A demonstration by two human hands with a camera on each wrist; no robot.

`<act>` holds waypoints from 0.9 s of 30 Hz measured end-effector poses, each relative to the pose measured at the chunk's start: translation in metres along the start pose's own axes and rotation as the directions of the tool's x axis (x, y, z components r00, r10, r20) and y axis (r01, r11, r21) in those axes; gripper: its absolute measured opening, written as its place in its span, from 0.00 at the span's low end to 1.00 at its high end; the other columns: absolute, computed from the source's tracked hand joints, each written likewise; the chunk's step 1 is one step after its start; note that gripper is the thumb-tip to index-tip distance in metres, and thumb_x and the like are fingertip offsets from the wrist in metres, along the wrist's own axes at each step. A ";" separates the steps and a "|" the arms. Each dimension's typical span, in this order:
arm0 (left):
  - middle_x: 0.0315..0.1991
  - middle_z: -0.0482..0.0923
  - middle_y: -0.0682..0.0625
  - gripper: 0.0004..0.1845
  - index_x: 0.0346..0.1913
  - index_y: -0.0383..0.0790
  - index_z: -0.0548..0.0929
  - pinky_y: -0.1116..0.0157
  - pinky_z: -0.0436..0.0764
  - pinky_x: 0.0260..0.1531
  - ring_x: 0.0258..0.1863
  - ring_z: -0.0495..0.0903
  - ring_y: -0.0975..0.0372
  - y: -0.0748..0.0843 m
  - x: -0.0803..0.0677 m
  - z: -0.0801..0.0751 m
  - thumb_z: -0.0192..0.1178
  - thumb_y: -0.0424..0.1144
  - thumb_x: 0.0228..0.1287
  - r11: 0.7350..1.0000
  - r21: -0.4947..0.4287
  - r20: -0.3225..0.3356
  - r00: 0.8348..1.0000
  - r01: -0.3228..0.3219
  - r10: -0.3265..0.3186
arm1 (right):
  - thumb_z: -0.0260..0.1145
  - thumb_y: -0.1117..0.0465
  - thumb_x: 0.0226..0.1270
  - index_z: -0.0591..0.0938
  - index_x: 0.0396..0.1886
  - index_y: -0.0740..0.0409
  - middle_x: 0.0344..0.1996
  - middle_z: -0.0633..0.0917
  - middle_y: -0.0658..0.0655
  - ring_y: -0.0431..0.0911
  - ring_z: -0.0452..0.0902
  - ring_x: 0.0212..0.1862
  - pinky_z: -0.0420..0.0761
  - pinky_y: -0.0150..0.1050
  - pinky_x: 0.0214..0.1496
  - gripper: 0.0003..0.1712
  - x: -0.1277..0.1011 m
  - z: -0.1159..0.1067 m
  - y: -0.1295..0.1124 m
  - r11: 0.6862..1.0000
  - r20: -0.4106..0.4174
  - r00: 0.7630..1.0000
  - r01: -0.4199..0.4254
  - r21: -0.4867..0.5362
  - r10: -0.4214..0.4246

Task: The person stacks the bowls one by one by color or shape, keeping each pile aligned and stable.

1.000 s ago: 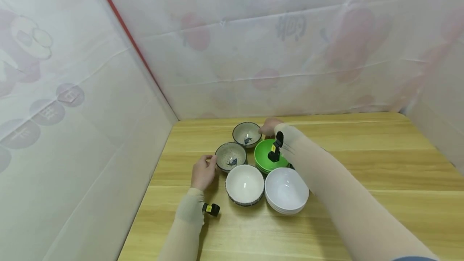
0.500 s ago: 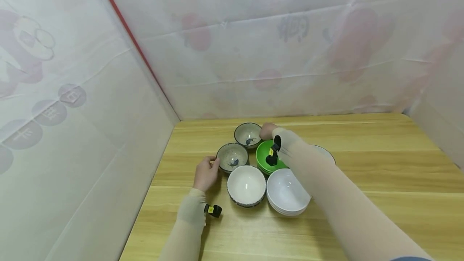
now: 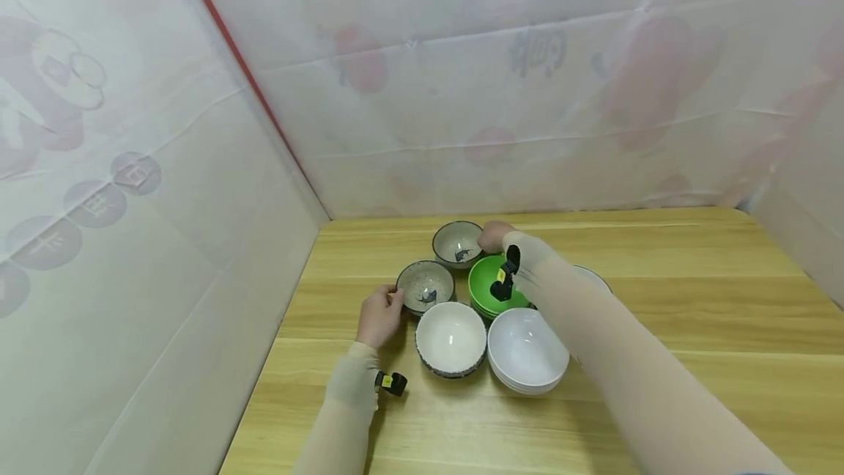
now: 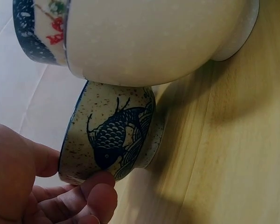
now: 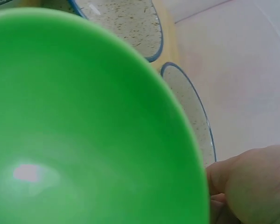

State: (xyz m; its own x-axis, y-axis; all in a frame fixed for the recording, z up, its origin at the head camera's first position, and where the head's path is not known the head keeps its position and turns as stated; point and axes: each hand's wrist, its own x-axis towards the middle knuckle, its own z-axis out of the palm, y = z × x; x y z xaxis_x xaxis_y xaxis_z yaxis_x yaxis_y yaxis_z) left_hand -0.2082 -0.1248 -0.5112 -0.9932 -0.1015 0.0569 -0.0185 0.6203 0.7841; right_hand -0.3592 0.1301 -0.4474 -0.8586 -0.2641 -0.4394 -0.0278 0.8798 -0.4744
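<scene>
I am working on the pale wooden table (image 3: pixel 659 387), which is lying open and bare from twelve round to six o'clock of the bowl cluster. The stack of white plastic bowls (image 3: pixel 527 349) is sitting at five o'clock of the cluster, touching the white ceramic bowl with a speckled blue rim (image 3: pixel 451 338). The green plastic bowl (image 3: pixel 491 283) is sitting behind them. My left hand (image 3: pixel 379 315) is gripping the near speckled grey fish-painted bowl (image 3: pixel 425 286) at its nine o'clock rim. My right hand (image 3: pixel 496 236) is touching the far speckled grey bowl (image 3: pixel 458 244) at its three o'clock edge; its grasp I cannot tell.
</scene>
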 end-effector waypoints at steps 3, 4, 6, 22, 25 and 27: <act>0.24 0.78 0.49 0.18 0.54 0.28 0.78 0.65 0.74 0.22 0.21 0.73 0.61 0.001 0.001 0.001 0.52 0.41 0.73 1.000 0.004 0.008 1.000 -0.008 0.008 | 0.45 0.66 0.70 0.80 0.37 0.65 0.26 0.82 0.56 0.44 0.75 0.25 0.78 0.43 0.41 0.17 0.001 -0.007 0.004 0.996 0.011 1.000 -0.009 0.089 0.008; 0.24 0.78 0.49 0.18 0.54 0.28 0.78 0.65 0.74 0.22 0.21 0.73 0.61 0.002 0.002 0.002 0.52 0.41 0.73 1.000 0.003 0.010 1.000 -0.010 0.010 | 0.44 0.65 0.71 0.81 0.39 0.66 0.26 0.83 0.56 0.45 0.77 0.26 0.79 0.47 0.46 0.18 0.001 -0.010 0.006 0.992 0.016 1.000 -0.010 0.127 0.008; 0.23 0.77 0.49 0.19 0.54 0.28 0.78 0.65 0.74 0.22 0.21 0.73 0.61 0.003 0.003 0.003 0.52 0.41 0.73 1.000 0.004 0.010 1.000 -0.019 0.019 | 0.44 0.63 0.73 0.81 0.43 0.67 0.28 0.86 0.56 0.46 0.82 0.30 0.75 0.51 0.56 0.19 0.001 -0.014 0.007 0.983 0.020 1.000 -0.018 0.183 0.015; 0.28 0.80 0.48 0.19 0.55 0.29 0.78 0.64 0.76 0.25 0.24 0.75 0.61 0.004 0.014 0.006 0.51 0.42 0.73 0.999 -0.008 0.052 0.998 -0.037 0.037 | 0.46 0.62 0.73 0.80 0.42 0.66 0.28 0.86 0.57 0.56 0.84 0.40 0.75 0.52 0.57 0.17 -0.022 -0.030 -0.021 0.980 -0.070 0.995 0.077 0.184 -0.065; 0.30 0.81 0.47 0.19 0.55 0.30 0.78 0.63 0.77 0.28 0.27 0.76 0.60 0.004 0.016 0.005 0.50 0.42 0.74 0.999 -0.001 0.059 0.998 -0.033 0.033 | 0.47 0.63 0.72 0.81 0.37 0.63 0.26 0.86 0.56 0.56 0.84 0.39 0.76 0.50 0.55 0.16 -0.027 -0.029 -0.029 0.981 -0.082 0.992 0.109 0.158 -0.097; 0.30 0.82 0.47 0.19 0.55 0.30 0.78 0.63 0.78 0.29 0.28 0.77 0.60 0.004 0.017 0.005 0.50 0.42 0.73 0.999 0.000 0.059 0.998 -0.035 0.035 | 0.47 0.63 0.72 0.81 0.37 0.64 0.27 0.86 0.56 0.56 0.84 0.38 0.76 0.50 0.54 0.16 -0.032 -0.029 -0.035 0.980 -0.081 0.989 0.133 0.149 -0.122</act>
State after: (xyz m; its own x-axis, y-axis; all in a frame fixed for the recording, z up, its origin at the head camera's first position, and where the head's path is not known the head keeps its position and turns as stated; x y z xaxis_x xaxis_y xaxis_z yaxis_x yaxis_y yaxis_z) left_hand -0.2261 -0.1202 -0.5096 -0.9983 -0.0335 0.0479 0.0166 0.6236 0.7816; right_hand -0.3455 0.1187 -0.3948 -0.8876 -0.3361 -0.3148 -0.0651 0.7683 -0.6367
